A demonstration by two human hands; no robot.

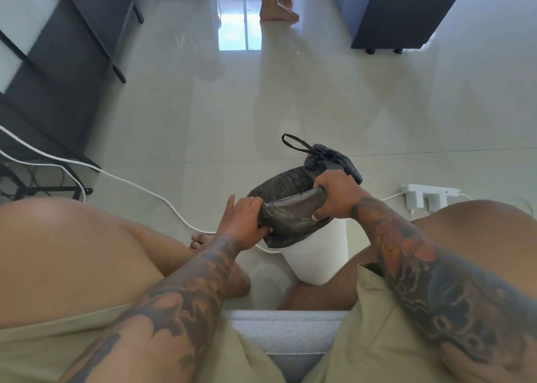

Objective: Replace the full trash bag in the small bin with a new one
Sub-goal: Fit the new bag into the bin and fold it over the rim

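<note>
My left hand [242, 217] and right hand [334, 196] are bare, with no rings, watch or gloves that I can see. Both my forearms carry dense tattoos from wrist up past the elbow. The left forearm [174, 304] is inked in dark grey-black swirling, cloud-like shapes. The right forearm [430, 275] has dark scalloped patterning with a flower in orange and red near the wrist. I wear no sleeves. My shorts [374, 339] are a pale khaki-green cloth, loose, ending above my bare knees. My left foot [200, 241] is bare, toes showing.
</note>
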